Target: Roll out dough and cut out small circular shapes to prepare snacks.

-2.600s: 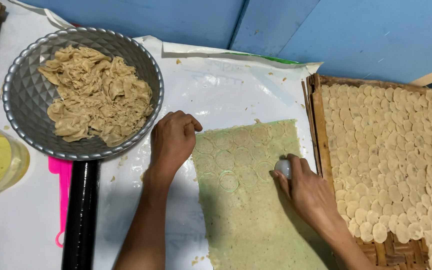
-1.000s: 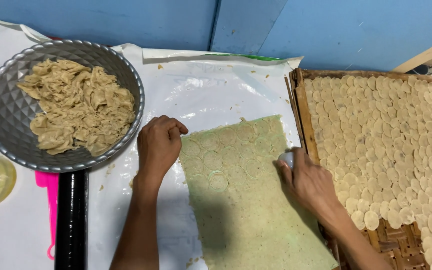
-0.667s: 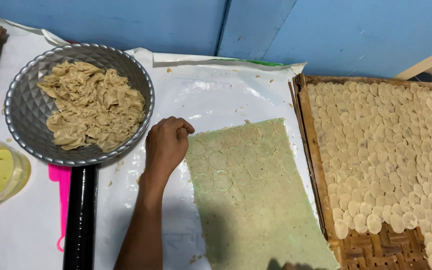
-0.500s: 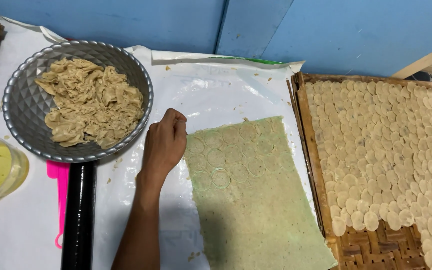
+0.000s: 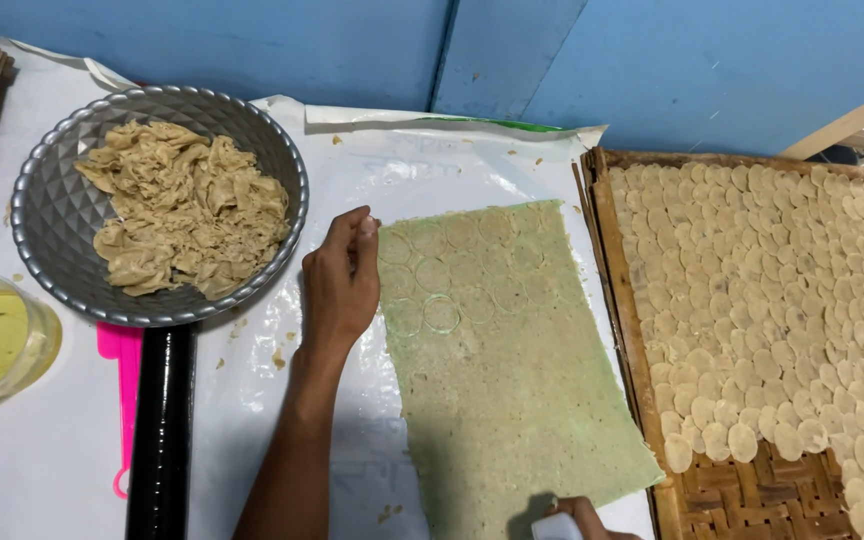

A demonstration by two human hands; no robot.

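A blue painted wall [image 5: 252,45] runs along the back, split by a vertical seam. A pale wooden beam [image 5: 847,125] slants at the right. White plastic sheeting [image 5: 42,440] covers the table.

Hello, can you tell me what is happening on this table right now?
A person is working on a flat sheet of greenish dough that lies on white plastic and has round cuts pressed into its far end. The left hand rests at the sheet's far left corner. The right hand is at the near edge, holding a small white object. A woven tray on the right holds many pale dough rounds. A metal bowl holds dough scraps.
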